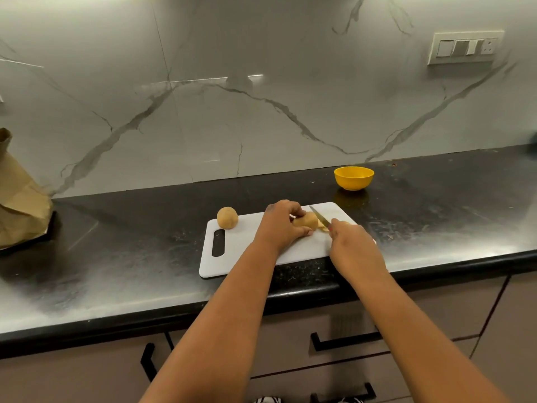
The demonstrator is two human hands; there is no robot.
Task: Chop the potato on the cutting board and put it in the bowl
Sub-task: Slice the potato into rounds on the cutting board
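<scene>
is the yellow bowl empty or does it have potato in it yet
Empty as far as the view shows: the round yellow bowl stands upright on the black counter, and only bare yellow inner wall is visible; its bottom is hidden.

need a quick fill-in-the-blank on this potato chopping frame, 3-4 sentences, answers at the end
1. The left hand grips the potato that lies on the white ____.
2. The right hand holds a ____, its blade at the potato's right end.
3. The bowl on the black countertop behind the board is ____ in colour.
4. A second, whole potato sits at the board's far ____ corner.

Missing words: cutting board; knife; yellow; left
</scene>
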